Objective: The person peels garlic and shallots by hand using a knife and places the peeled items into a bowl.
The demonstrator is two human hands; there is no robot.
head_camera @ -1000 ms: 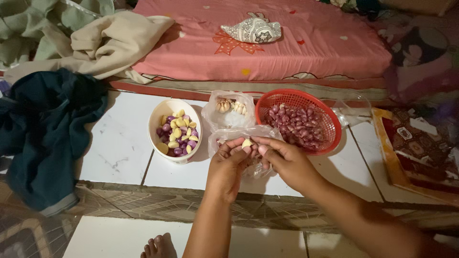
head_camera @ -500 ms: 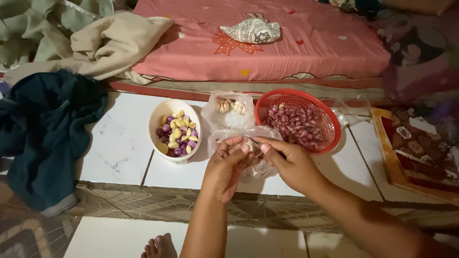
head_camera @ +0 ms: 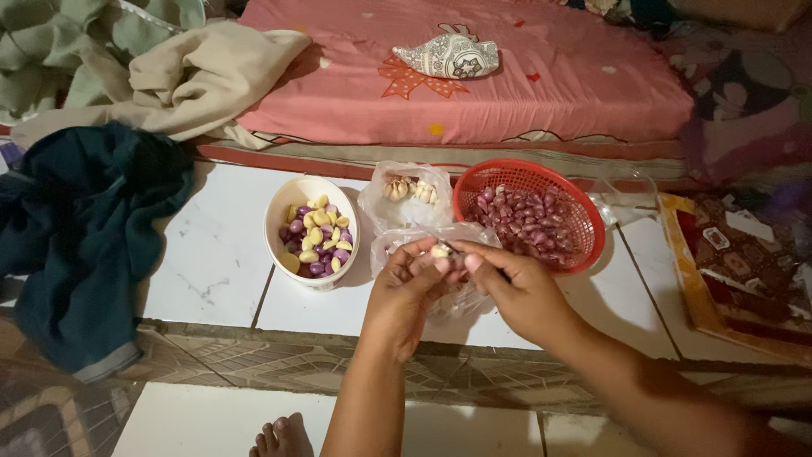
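Shifted only slightly since half a second earlier: left hand and right hand drawn close at centre frame, fingertips meeting over a pale garlic clove. Clove pinched between left thumb and fingers; right fingers closed around what looks like a thin blade, its tip at the clove, too small to tell for certain. Directly beneath the hands, a crumpled clear plastic bag on the white floor tiles. Just behind it, a second clear bag holding unpeeled garlic. To the left of centre, a cream bowl filled with peeled yellow cloves and purple shallots. To the right of centre, touching the near bag, a red mesh basket of reddish unpeeled shallots. Across the top of the frame, a pink mattress carrying a patterned grey-and-white pouch. Upper left, a heap of beige and green cloth; below it at the left edge, a dark teal garment. Bottom centre, bare toes on a lower tile. Right edge, a patterned mat.
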